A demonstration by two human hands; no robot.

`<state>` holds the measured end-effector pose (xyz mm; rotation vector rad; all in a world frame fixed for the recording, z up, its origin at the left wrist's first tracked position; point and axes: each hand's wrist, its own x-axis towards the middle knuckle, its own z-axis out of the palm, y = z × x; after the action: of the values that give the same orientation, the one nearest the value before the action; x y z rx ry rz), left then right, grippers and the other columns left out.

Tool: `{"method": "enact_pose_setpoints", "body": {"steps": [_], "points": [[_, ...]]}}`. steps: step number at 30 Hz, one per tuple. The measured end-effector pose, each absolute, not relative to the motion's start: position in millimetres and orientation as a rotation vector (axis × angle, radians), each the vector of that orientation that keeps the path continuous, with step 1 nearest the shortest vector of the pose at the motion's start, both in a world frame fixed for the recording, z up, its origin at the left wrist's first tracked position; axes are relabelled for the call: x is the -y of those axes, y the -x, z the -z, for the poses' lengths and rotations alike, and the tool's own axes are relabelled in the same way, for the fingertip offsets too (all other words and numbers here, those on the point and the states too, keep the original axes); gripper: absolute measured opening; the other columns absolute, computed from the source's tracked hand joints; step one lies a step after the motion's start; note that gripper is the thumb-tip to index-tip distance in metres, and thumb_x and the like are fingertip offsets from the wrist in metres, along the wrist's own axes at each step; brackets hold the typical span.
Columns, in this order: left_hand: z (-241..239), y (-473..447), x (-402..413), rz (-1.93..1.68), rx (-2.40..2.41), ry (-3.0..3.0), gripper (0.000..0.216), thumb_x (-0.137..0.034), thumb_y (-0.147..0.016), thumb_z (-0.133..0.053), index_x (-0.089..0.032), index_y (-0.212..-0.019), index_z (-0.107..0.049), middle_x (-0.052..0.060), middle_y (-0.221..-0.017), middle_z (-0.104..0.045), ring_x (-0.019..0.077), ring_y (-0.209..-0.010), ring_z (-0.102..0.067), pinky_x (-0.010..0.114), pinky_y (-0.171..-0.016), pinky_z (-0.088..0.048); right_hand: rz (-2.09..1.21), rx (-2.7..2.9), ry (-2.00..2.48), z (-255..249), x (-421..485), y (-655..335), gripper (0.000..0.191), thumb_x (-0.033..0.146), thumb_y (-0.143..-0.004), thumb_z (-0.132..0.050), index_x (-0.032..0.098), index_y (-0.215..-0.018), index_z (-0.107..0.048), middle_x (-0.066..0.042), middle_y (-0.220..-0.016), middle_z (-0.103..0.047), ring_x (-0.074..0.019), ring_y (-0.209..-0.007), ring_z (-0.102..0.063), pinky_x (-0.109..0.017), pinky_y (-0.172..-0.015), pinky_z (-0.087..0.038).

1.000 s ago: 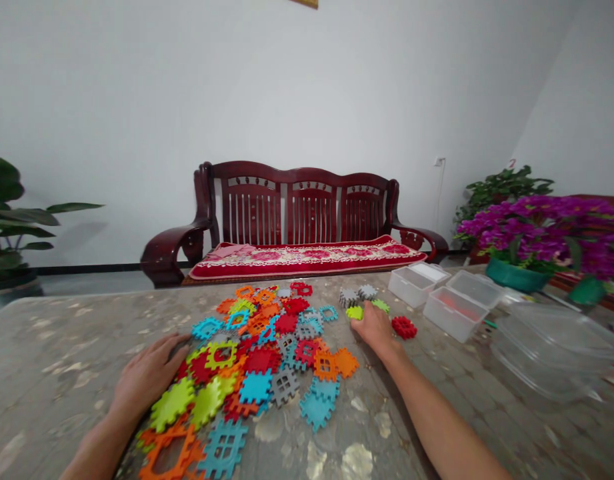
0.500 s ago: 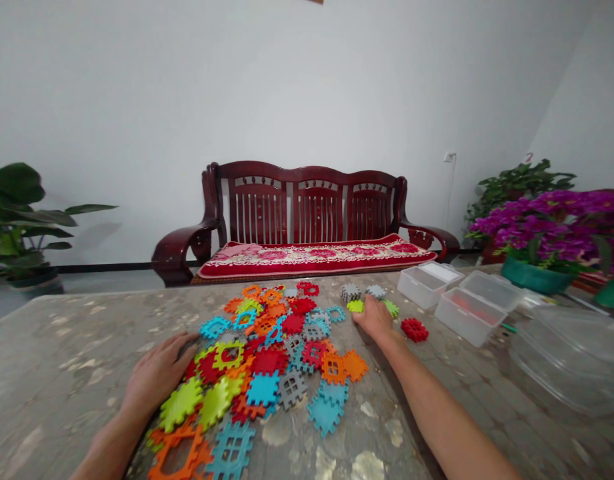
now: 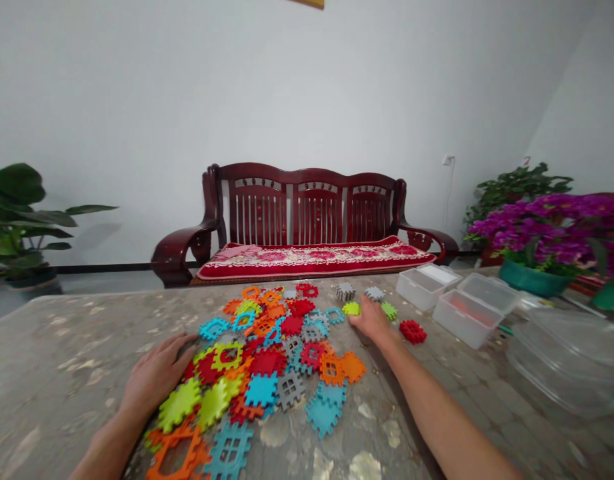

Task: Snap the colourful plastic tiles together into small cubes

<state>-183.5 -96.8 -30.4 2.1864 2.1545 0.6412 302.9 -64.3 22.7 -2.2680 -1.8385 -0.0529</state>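
Observation:
A spread of flat toothed plastic tiles (image 3: pixel 267 360) in red, orange, blue, green and grey covers the middle of the marbled table (image 3: pixel 61 360). My left hand (image 3: pixel 154 377) lies flat on the table at the pile's left edge, fingers stretched toward red and green tiles. My right hand (image 3: pixel 371 318) reaches far across, fingers resting beside a lime-green tile (image 3: pixel 351 309) and another green tile (image 3: pixel 389 311). Two grey tile stacks (image 3: pixel 345 291) sit just beyond it. A red tile stack (image 3: pixel 413 331) lies to its right.
Two clear plastic boxes (image 3: pixel 467 308) and a large clear lid (image 3: pixel 571 360) stand on the right of the table. Purple flowers in a teal pot (image 3: pixel 547 247) are at the far right. A dark wooden bench (image 3: pixel 307 227) and potted plants (image 3: pixel 17 220) stand behind.
My right hand has drawn back slightly toward me from the green tiles. My left hand has stayed put. The view has shifted a little to the left.

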Motion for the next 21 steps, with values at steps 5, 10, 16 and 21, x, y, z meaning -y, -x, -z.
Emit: {"method": "enact_pose_setpoints", "body": {"steps": [5,10,16,21], "points": [[29.8,182.8,96.6,-0.627,-2.17,-2.193,0.054,-0.049,-0.094,-0.034,-0.024,-0.128,-0.068,0.009,-0.137,-0.066,0.0288,-0.127,-0.06,0.046,-0.113,-0.042,0.06,1.83,2.272,-21.9,64.3,-299.6,0.039,0.03,-0.086,-0.062,0.01,-0.119,-0.063,-0.02,-0.119,-0.069,-0.03,-0.113,-0.064,-0.033,-0.093,-0.046],[29.4,183.6,96.8,-0.638,-2.17,-2.189,0.055,-0.05,-0.093,-0.034,-0.024,-0.126,-0.069,0.01,-0.137,-0.066,0.0308,-0.126,-0.061,0.048,-0.112,-0.043,0.071,1.825,2.257,-19.0,67.1,-296.5,0.046,0.041,-0.087,-0.063,0.011,-0.121,-0.062,-0.019,-0.124,-0.067,-0.0312,-0.117,-0.06,-0.035,-0.097,-0.044],[30.5,184.8,94.8,-0.585,-2.155,-2.17,0.059,-0.05,-0.094,-0.031,-0.021,-0.13,-0.067,0.012,-0.142,-0.062,0.0316,-0.13,-0.058,0.049,-0.115,-0.04,0.217,1.695,2.263,-31.1,88.3,-327.9,0.048,0.037,-0.088,-0.059,0.017,-0.132,-0.058,-0.014,-0.126,-0.068,-0.0299,-0.118,-0.058,-0.037,-0.1,-0.041],[30.8,184.9,93.6,-0.558,-2.178,-2.156,0.058,-0.05,-0.093,-0.032,-0.022,-0.129,-0.067,0.011,-0.142,-0.062,0.0312,-0.131,-0.057,0.049,-0.115,-0.04,0.238,1.574,2.493,-36.9,99.6,-363.9,0.061,0.047,-0.084,-0.064,0.015,-0.136,-0.054,-0.02,-0.128,-0.066,-0.0355,-0.122,-0.056,-0.046,-0.099,-0.04]]}}
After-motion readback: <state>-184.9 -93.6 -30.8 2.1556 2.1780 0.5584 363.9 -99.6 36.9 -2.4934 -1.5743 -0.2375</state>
